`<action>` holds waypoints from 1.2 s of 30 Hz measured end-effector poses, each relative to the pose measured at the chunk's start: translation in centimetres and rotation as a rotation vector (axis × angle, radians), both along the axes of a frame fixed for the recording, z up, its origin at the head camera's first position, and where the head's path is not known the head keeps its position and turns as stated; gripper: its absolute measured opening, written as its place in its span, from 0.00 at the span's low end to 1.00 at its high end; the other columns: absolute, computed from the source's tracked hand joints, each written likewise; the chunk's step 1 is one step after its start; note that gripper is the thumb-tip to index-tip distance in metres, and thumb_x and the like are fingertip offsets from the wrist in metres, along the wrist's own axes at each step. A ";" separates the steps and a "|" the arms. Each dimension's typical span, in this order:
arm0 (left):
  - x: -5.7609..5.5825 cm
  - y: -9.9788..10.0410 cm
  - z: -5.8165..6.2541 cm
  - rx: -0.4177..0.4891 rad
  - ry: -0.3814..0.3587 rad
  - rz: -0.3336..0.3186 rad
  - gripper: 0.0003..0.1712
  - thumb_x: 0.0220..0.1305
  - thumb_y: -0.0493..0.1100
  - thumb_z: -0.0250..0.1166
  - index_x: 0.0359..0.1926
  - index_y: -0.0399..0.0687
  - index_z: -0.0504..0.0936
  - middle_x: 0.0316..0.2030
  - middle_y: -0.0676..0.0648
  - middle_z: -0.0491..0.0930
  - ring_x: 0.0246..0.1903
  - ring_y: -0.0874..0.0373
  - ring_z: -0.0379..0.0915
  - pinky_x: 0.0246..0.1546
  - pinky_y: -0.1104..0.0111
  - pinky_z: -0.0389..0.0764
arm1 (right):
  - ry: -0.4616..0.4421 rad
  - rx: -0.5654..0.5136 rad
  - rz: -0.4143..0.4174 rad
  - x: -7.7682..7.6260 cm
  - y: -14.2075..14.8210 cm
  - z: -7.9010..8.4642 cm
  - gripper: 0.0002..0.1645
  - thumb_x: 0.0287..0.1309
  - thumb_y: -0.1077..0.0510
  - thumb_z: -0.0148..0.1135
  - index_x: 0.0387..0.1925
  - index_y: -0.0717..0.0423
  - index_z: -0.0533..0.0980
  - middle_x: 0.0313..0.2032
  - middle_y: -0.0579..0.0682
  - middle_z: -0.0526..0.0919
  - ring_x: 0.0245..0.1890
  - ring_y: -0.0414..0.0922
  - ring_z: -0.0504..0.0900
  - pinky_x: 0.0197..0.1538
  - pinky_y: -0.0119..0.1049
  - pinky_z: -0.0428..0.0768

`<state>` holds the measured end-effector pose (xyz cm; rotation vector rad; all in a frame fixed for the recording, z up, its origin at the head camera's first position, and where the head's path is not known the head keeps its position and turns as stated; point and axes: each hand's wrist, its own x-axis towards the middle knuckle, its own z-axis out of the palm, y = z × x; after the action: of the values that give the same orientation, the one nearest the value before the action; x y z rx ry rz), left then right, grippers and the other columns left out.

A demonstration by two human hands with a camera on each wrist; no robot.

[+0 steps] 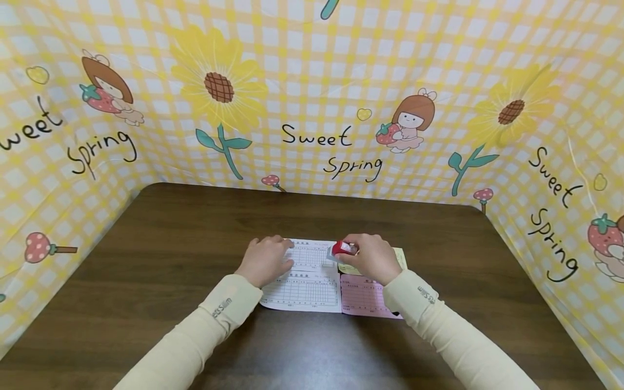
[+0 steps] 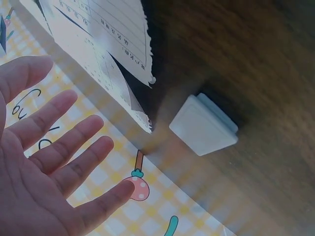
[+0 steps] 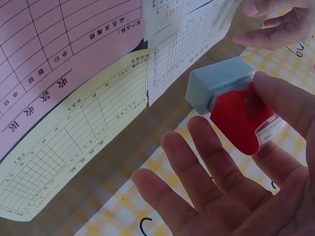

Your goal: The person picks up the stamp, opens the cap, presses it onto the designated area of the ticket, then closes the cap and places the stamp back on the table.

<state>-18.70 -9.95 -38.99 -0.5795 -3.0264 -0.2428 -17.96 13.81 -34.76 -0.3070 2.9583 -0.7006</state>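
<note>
My right hand [image 1: 372, 257] pinches a red self-inking stamp [image 3: 236, 118] with a pale grey-blue base between thumb and index finger; its other fingers are spread. In the head view the stamp overlaps the right side of the upper white receipt form [image 1: 309, 257]. My left hand [image 1: 265, 260] is at the left edge of the white forms, its fingers extended and holding nothing. A second white receipt form [image 1: 312, 295] lies nearer to me. Near the left hand, a small white cap-like block [image 2: 204, 125] sits on the table, hidden in the head view.
A yellow receipt form [image 1: 400, 259] lies partly under the right hand's outline, with a pink receipt form [image 1: 363, 295] nearer to me. The forms rest on a dark wooden table [image 1: 195, 227]. A yellow checked cloth [image 1: 312, 70] hangs around its back and sides.
</note>
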 end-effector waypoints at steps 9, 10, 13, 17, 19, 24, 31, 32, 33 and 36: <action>0.0 0.4 0.0 -0.019 -0.002 -0.011 0.22 0.65 0.49 0.70 0.56 0.42 0.84 0.53 0.39 0.83 0.53 0.43 0.80 0.51 0.42 0.77 | -0.002 0.019 0.002 -0.1 -0.3 -0.3 0.19 0.57 0.50 0.76 0.48 0.52 0.85 0.37 0.51 0.86 0.34 0.48 0.79 0.38 0.41 0.80; 0.0 0.4 -0.1 -0.020 -0.002 -0.011 0.22 0.65 0.49 0.70 0.55 0.42 0.84 0.53 0.39 0.84 0.53 0.43 0.80 0.51 0.42 0.77 | -0.001 0.022 0.002 -0.2 -0.4 -0.3 0.19 0.56 0.50 0.76 0.48 0.52 0.85 0.37 0.51 0.86 0.35 0.48 0.79 0.38 0.41 0.80; 0.0 0.5 -0.1 -0.022 -0.003 -0.012 0.22 0.65 0.49 0.70 0.55 0.42 0.85 0.53 0.39 0.84 0.53 0.44 0.80 0.51 0.42 0.77 | 0.003 0.028 0.007 -0.2 -0.5 -0.4 0.20 0.56 0.50 0.76 0.49 0.52 0.85 0.38 0.50 0.86 0.35 0.48 0.80 0.39 0.41 0.80; 0.1 0.6 -0.1 -0.022 -0.006 -0.008 0.21 0.65 0.49 0.70 0.55 0.43 0.85 0.54 0.39 0.83 0.54 0.44 0.79 0.51 0.43 0.77 | 0.009 0.032 0.019 -0.3 -0.6 -0.5 0.20 0.56 0.49 0.76 0.49 0.52 0.85 0.37 0.50 0.86 0.33 0.47 0.79 0.37 0.41 0.78; 0.1 0.7 -0.1 -0.025 0.001 -0.010 0.21 0.65 0.49 0.70 0.55 0.43 0.85 0.53 0.39 0.83 0.54 0.44 0.79 0.51 0.43 0.77 | 0.014 0.038 0.024 -0.4 -0.6 -0.6 0.20 0.56 0.49 0.76 0.48 0.52 0.85 0.36 0.49 0.86 0.32 0.46 0.79 0.36 0.40 0.77; 0.1 0.8 -0.3 -0.031 0.019 -0.017 0.21 0.64 0.49 0.71 0.54 0.42 0.85 0.52 0.39 0.84 0.53 0.44 0.80 0.49 0.43 0.78 | 0.031 0.054 0.032 -0.5 -0.7 -0.8 0.19 0.56 0.49 0.76 0.48 0.52 0.86 0.34 0.48 0.85 0.31 0.46 0.78 0.33 0.39 0.75; -0.1 0.8 -0.7 -0.024 0.033 -0.020 0.21 0.64 0.49 0.71 0.53 0.43 0.86 0.50 0.39 0.85 0.50 0.44 0.81 0.47 0.43 0.78 | 0.033 0.063 0.031 -0.6 -0.9 -0.9 0.20 0.56 0.49 0.76 0.49 0.52 0.86 0.34 0.49 0.85 0.30 0.45 0.78 0.33 0.38 0.74; -0.1 0.8 -0.8 -0.020 0.033 -0.021 0.21 0.63 0.49 0.71 0.53 0.43 0.86 0.50 0.39 0.85 0.50 0.44 0.81 0.47 0.43 0.78 | 0.032 0.065 0.031 -0.6 -1.0 -1.0 0.20 0.56 0.50 0.76 0.49 0.52 0.86 0.34 0.49 0.85 0.30 0.45 0.78 0.33 0.38 0.74; -0.1 0.9 -0.8 -0.020 0.036 -0.022 0.21 0.63 0.49 0.71 0.53 0.43 0.86 0.49 0.39 0.85 0.50 0.44 0.81 0.47 0.43 0.79 | 0.031 0.066 0.030 -0.7 -1.0 -1.0 0.20 0.56 0.50 0.76 0.49 0.52 0.86 0.33 0.48 0.85 0.30 0.45 0.78 0.32 0.38 0.74; -0.2 0.9 -0.8 -0.020 0.041 -0.023 0.20 0.63 0.48 0.72 0.53 0.43 0.86 0.49 0.39 0.85 0.49 0.43 0.82 0.47 0.43 0.79 | 0.029 0.069 0.028 -0.7 -1.1 -1.2 0.19 0.56 0.50 0.77 0.48 0.52 0.86 0.33 0.48 0.85 0.30 0.45 0.77 0.32 0.37 0.74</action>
<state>-18.88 -9.04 -39.83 -0.6130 -2.9874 -0.1986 -18.69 12.75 -35.99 -0.3559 2.9912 -0.5942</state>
